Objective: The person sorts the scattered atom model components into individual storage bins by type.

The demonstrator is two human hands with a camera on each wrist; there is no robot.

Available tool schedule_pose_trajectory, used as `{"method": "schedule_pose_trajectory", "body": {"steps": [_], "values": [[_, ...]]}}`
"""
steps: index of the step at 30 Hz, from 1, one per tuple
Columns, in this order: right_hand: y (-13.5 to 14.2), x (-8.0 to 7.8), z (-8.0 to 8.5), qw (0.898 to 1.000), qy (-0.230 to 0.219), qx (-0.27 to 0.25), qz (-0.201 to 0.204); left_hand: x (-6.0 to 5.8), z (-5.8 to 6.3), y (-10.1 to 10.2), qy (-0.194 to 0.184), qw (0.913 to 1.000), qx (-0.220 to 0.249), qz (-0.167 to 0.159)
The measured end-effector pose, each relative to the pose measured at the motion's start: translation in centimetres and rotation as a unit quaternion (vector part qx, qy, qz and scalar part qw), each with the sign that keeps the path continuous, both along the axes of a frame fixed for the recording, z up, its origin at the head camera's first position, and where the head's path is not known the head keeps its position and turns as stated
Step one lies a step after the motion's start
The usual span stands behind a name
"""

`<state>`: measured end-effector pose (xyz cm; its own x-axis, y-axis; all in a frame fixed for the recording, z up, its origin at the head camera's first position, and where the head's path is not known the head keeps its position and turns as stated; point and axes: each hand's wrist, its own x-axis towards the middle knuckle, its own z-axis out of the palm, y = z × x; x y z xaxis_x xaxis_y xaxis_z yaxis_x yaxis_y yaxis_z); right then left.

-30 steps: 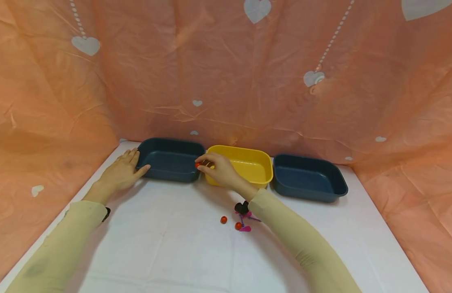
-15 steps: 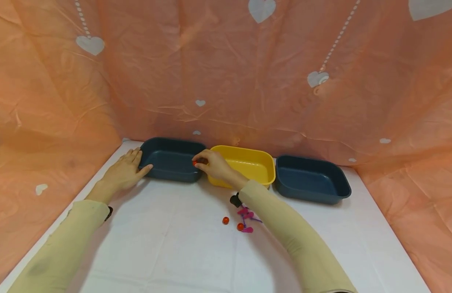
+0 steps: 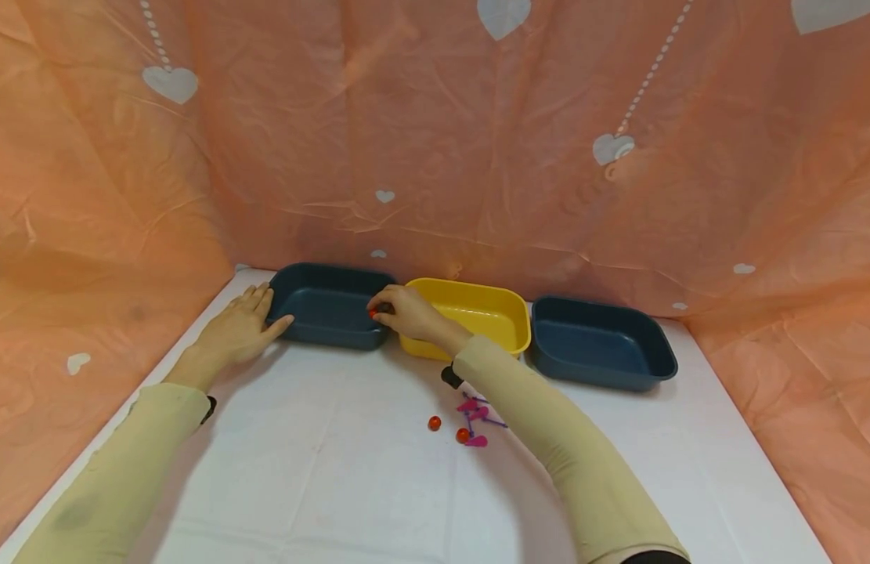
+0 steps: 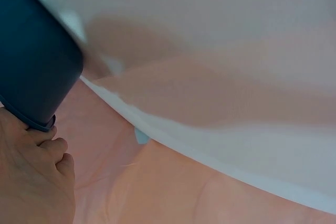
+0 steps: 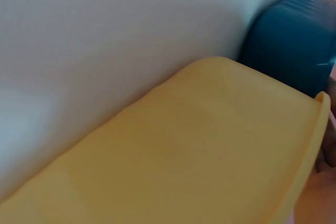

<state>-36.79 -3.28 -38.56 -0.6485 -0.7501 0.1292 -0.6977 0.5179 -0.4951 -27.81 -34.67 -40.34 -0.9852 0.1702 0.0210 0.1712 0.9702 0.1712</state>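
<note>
My left hand [image 3: 237, 329] rests at the left end of the left dark blue tray [image 3: 329, 338], fingers straight along its rim and thumb spread over the near side. The left wrist view has the tray's outer wall [image 4: 31, 56] with this hand's knuckles beside the rim. Between thumb and fingertips, my right hand [image 3: 409, 315] pinches a small red bead [image 3: 373, 313] over the right end of that tray. Its palm and wrist overlap the yellow tray [image 3: 501, 345]. In the right wrist view, the yellow wall [image 5: 199, 140] hides most of that hand.
Two more red beads, a left one [image 3: 435, 423] and a right one [image 3: 463, 435], lie on the white table [image 3: 322, 470]. Beside them are several pink pieces [image 3: 477, 442] and thin purple sticks [image 3: 496, 422]. A second dark blue tray [image 3: 597, 368] stands right of the yellow one. Orange cloth [image 3: 435, 141] hangs behind.
The right hand has moved slightly left with the bead, from the gap between trays to over the left tray. More of the pink and purple pieces now shows. The left hand stays on the rim.
</note>
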Motion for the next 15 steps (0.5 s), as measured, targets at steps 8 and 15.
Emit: {"method": "schedule_pose_trajectory", "body": {"steps": [8,15], "values": [[-0.01,-0.21,-0.09,1.000,0.000,-0.002,0.006,-0.12,-0.10,-0.08,0.003,1.0000,-0.001,-0.001],[0.03,-0.08,-0.11,1.000,0.008,-0.003,0.002,-0.20,-0.16,-0.18,0.003,1.0000,-0.003,0.000]]}}
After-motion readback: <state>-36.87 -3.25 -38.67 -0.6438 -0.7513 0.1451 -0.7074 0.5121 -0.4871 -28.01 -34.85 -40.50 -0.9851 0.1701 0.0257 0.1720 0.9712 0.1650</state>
